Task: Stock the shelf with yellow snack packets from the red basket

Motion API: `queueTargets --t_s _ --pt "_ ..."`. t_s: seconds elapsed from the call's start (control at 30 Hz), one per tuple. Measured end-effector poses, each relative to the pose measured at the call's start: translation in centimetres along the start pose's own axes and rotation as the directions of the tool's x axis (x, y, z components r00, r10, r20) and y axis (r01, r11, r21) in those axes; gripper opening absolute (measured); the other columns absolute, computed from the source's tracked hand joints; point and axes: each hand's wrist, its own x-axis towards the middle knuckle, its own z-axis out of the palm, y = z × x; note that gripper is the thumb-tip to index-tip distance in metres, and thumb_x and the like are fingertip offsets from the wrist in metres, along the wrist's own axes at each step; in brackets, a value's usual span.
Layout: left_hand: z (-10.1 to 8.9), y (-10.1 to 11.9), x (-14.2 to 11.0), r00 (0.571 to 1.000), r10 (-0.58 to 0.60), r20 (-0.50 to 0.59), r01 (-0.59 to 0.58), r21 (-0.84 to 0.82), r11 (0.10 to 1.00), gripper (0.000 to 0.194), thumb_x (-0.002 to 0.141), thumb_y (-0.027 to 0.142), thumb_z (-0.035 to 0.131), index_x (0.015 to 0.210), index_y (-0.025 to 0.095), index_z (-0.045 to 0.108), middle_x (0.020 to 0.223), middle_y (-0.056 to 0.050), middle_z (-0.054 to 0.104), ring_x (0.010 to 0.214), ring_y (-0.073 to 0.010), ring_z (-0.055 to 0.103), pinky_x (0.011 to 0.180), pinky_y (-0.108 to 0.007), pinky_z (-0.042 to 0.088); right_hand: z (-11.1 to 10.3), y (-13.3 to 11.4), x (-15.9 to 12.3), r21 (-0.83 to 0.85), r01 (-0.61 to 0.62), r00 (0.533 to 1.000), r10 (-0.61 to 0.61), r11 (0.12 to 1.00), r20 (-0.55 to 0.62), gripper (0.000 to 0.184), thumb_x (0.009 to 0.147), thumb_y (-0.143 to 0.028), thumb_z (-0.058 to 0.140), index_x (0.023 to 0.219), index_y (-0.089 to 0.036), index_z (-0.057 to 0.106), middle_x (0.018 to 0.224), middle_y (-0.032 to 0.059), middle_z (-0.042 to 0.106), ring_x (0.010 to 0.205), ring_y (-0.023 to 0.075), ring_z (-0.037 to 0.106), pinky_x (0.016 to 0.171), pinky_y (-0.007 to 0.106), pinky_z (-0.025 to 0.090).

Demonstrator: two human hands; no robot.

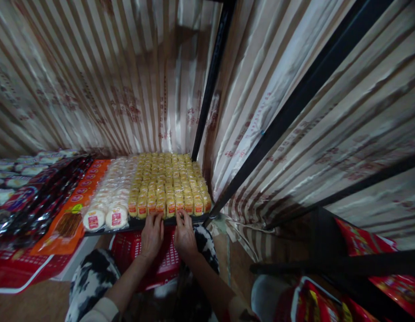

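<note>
Rows of small yellow cakes (pixel 170 188) in clear wrappers with red labels fill the right part of a low dark shelf (pixel 137 223). My left hand (pixel 152 235) rests its fingertips against the front packs near the shelf edge. Just to its right, my right hand (pixel 185 233) touches the front row too, fingers extended and slightly apart. Neither hand is wrapped around a pack. Beside the yellow cakes, on the left, stand two rows of round white cakes (pixel 116 218) with red labels.
Further left lie an orange snack packet (pixel 73 219), dark glossy packets (pixel 56 197) and white-wrapped packs (pixel 16 181). Red baskets (pixel 127 250) sit below the shelf. Black metal bars (pixel 277 120) cross in front of a striped curtain (pixel 143 80). Red snack bags (pixel 365 237) are at right.
</note>
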Motion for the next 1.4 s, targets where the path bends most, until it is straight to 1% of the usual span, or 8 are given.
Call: queueTargets --t_s 0.1,0.23,0.43,0.6,0.77,1.0,1.27,1.4 --pt "0.1 0.2 -0.6 0.997 0.076 -0.010 -0.076 0.028 0.997 0.034 0.082 0.012 0.043 0.114 0.014 0.052 0.114 -0.013 0.051 0.109 -0.0223 0.048 0.090 -0.037 0.047 0.3 0.1 -0.2 0.001 0.024 1.000 -0.024 1.000 -0.017 0.064 0.072 -0.003 0.037 0.135 -0.009 0.033 0.134 0.0181 0.032 0.122 0.0282 0.033 0.098 0.047 0.038" --pt "0.2 0.6 -1.4 0.993 0.114 0.032 -0.116 0.077 0.990 0.044 0.079 0.008 0.042 0.122 0.012 0.047 0.127 -0.017 0.043 0.122 -0.0275 0.037 0.097 -0.043 0.040 0.8 0.0 -0.6 -0.021 0.030 0.999 -0.030 0.999 -0.025 0.061 0.073 -0.004 0.038 0.134 -0.008 0.036 0.135 0.0206 0.031 0.125 0.0298 0.029 0.097 0.049 0.037" --pt "0.2 1.7 -1.3 0.988 0.113 0.109 -0.127 0.129 0.983 0.050 0.079 0.013 0.045 0.129 0.013 0.042 0.136 -0.018 0.036 0.131 -0.0294 0.024 0.101 -0.042 0.036 1.8 -0.2 -1.0 -0.061 0.028 0.999 -0.030 0.998 -0.034 0.054 0.080 -0.012 0.042 0.134 -0.014 0.036 0.138 0.0209 0.027 0.127 0.0320 0.027 0.095 0.051 0.038" --pt "1.4 1.6 -1.3 0.977 0.143 0.160 -0.173 0.192 0.966 0.050 0.081 0.015 0.042 0.130 0.014 0.040 0.138 -0.013 0.038 0.133 -0.0263 0.023 0.103 -0.041 0.033 2.6 0.3 -1.0 -0.094 0.055 0.991 -0.066 0.994 -0.115 0.050 0.084 -0.013 0.039 0.134 -0.011 0.036 0.135 0.0222 0.032 0.126 0.0308 0.030 0.092 0.051 0.041" --pt "2.0 1.3 -1.3 0.966 0.201 0.163 -0.236 0.236 0.943 0.052 0.079 0.016 0.042 0.131 0.014 0.039 0.137 -0.012 0.040 0.131 -0.0247 0.028 0.103 -0.043 0.032 2.6 0.6 -0.6 -0.140 0.077 0.985 -0.097 0.987 -0.142 0.047 0.084 -0.012 0.039 0.131 -0.008 0.040 0.130 0.0235 0.038 0.124 0.0299 0.033 0.093 0.049 0.042" --pt "1.8 1.8 -1.0 0.975 0.171 0.139 -0.203 0.258 0.945 0.049 0.080 0.016 0.044 0.129 0.014 0.042 0.136 -0.015 0.041 0.132 -0.0292 0.023 0.099 -0.043 0.036 2.1 0.2 -0.3 -0.223 0.063 0.990 -0.090 0.973 -0.113 0.045 0.082 -0.012 0.042 0.127 -0.007 0.045 0.128 0.0238 0.043 0.124 0.0296 0.036 0.093 0.047 0.042" --pt "2.3 1.7 -1.4 0.977 0.156 0.147 -0.185 0.209 0.960 0.051 0.081 0.015 0.042 0.132 0.014 0.037 0.140 -0.014 0.034 0.135 -0.0269 0.016 0.103 -0.043 0.033 2.1 0.4 -0.8 -0.220 0.109 0.986 -0.134 0.969 -0.101 0.052 0.083 -0.009 0.036 0.135 -0.004 0.032 0.135 0.0209 0.039 0.130 0.0253 0.028 0.099 0.043 0.040" --pt "2.2 2.1 -1.3 0.983 0.133 0.129 -0.157 0.193 0.969 0.054 0.080 0.016 0.045 0.133 0.022 0.035 0.145 -0.012 0.025 0.135 -0.0278 0.013 0.103 -0.044 0.033 1.7 0.4 -0.7 -0.133 0.099 0.990 -0.112 0.986 -0.090 0.055 0.084 -0.009 0.032 0.138 -0.006 0.025 0.138 0.0171 0.036 0.131 0.0228 0.027 0.101 0.042 0.038"
